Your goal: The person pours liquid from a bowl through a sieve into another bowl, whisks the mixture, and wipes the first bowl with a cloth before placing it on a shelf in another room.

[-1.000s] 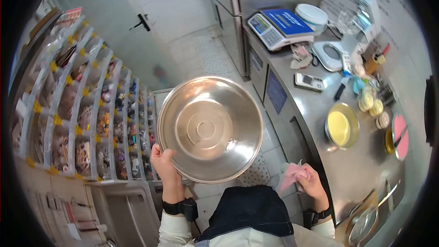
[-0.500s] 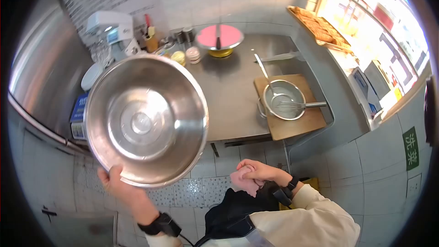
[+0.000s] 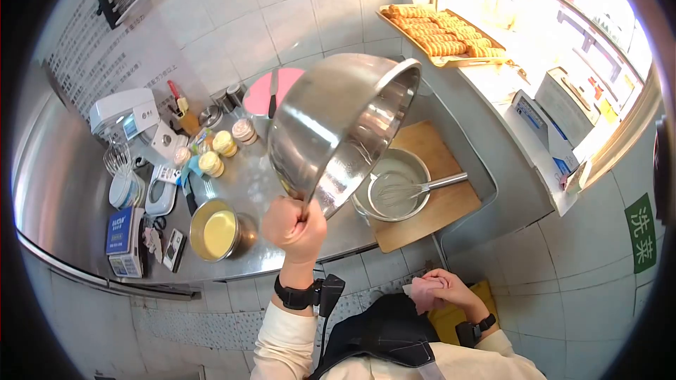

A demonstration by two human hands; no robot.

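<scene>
A large steel bowl (image 3: 317, 112) is raised on its side over the counter, its mouth facing down and to the right. My left hand (image 3: 296, 229) grips its lower rim, fingers wrapped round. Low at the right, my right hand (image 3: 454, 291) holds a crumpled pink cloth (image 3: 426, 294) near my black apron. Behind and below the raised bowl, a smaller pot (image 3: 400, 160) with a whisk (image 3: 429, 184) in it rests on a wooden board (image 3: 443, 218).
Left on the counter (image 3: 282, 252) are a bowl of yellow liquid (image 3: 216, 233), small jars, a scale (image 3: 162, 193), a stand mixer (image 3: 134, 116) and a blue box (image 3: 123, 232). A pink-topped stand (image 3: 289, 81) is at the back. A pastry tray (image 3: 451, 34) lies by the window.
The large bowl has swung from the left to the middle and tipped over onto its side. My right hand with the cloth appears further right and lower; the view has shifted.
</scene>
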